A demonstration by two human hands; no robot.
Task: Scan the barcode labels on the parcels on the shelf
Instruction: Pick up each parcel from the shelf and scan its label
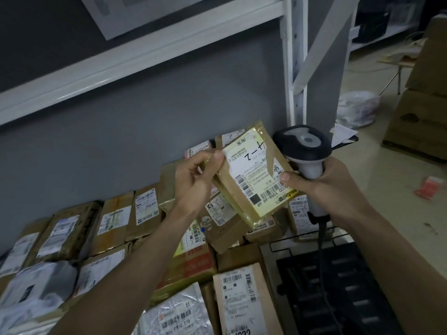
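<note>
Mid-scan, by my read: one parcel lifted off the shelf, held up w/ label facing the person. Left hand pinches its 10 o'clock corner; right hand is wrapped round the scanner grip, thumb pressed on the parcel's 4 o'clock edge. Next: swing scanner head onto the barcode — it points away now. Other parcels lie below at 7 o'clock. Trigger finger hidden; label text blurred.

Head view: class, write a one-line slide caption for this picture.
Left hand holds a taped brown parcel above the shelved parcels while the right hand grips a corded barcode scanner beside its label.
</note>
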